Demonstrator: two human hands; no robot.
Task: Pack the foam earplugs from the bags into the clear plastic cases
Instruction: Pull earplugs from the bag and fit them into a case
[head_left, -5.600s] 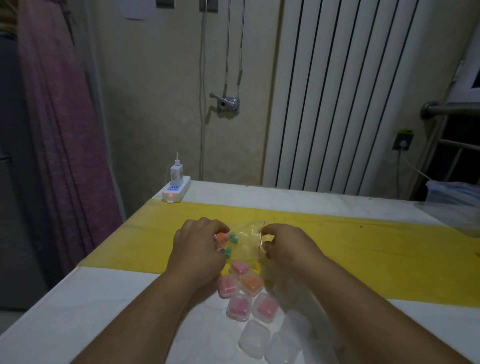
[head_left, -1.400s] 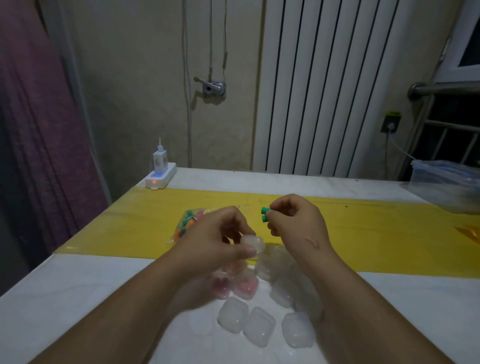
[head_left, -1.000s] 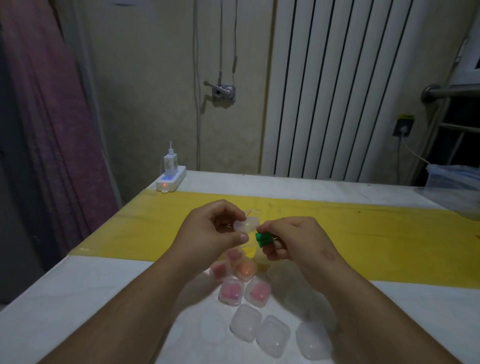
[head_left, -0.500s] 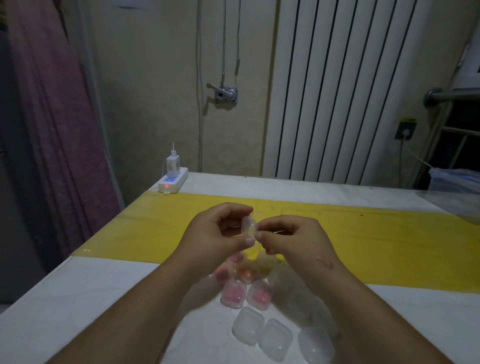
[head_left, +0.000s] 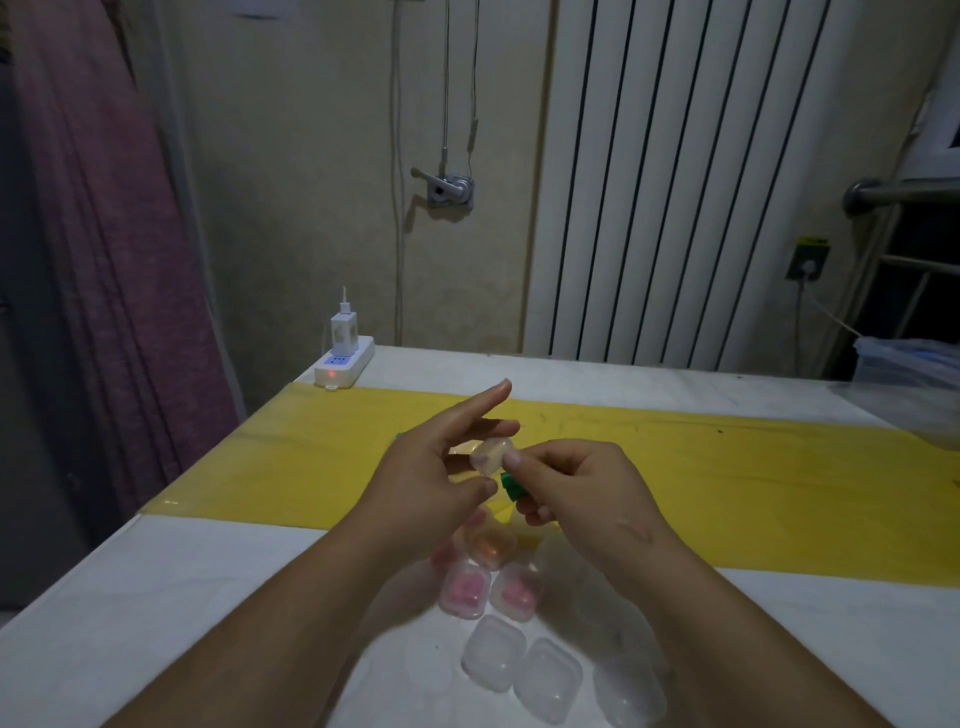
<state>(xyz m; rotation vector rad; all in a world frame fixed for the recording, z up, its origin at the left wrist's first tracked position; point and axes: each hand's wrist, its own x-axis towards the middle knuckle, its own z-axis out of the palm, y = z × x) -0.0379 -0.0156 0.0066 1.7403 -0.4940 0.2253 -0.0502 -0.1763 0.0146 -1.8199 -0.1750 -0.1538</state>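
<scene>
At the far left edge, a pink curtain hangs beside a white table crossed by a yellow strip. On the table's back left corner lies a white power strip with a red light and a charger plugged in. Moving right, the left hand is raised above the table with its fingers spread loosely, index finger pointing forward; a small clear plastic case sits between its fingertips and the right hand's thumb, so both hands touch it (whether the lid is open cannot be told). Directly below, on the table, stand filled cases: one holding orange earplugs, and nearer the viewer two holding pink earplugs. Nearer still is a row of empty clear cases. To the right, the right hand is curled closed, pinching green foam earplugs in its fingers, just under the held case. Behind, a white ribbed radiator covers the wall, and at the far right edge a clear plastic bin rests at the table's corner.
</scene>
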